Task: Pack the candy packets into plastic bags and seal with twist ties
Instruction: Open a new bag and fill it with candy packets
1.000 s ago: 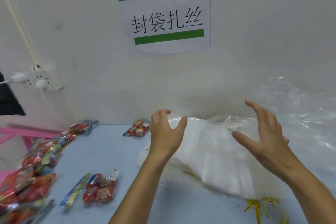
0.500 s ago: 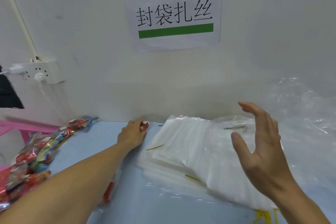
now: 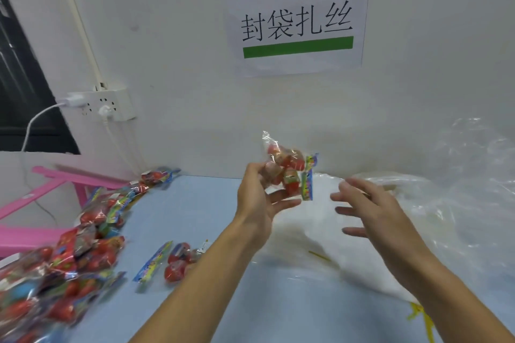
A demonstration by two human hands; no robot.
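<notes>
Nearest the stack of plastic bags (image 3: 320, 234), the right hand (image 3: 370, 209) hovers empty, fingers spread. Beyond, above the stack's far edge, the left hand (image 3: 259, 198) clasps a candy packet (image 3: 289, 172). Fetching's finished, I'd say; next needs one bag opened.

Bright even light, soft shadows; motion blur, wide-angle bowing at edges.
</notes>
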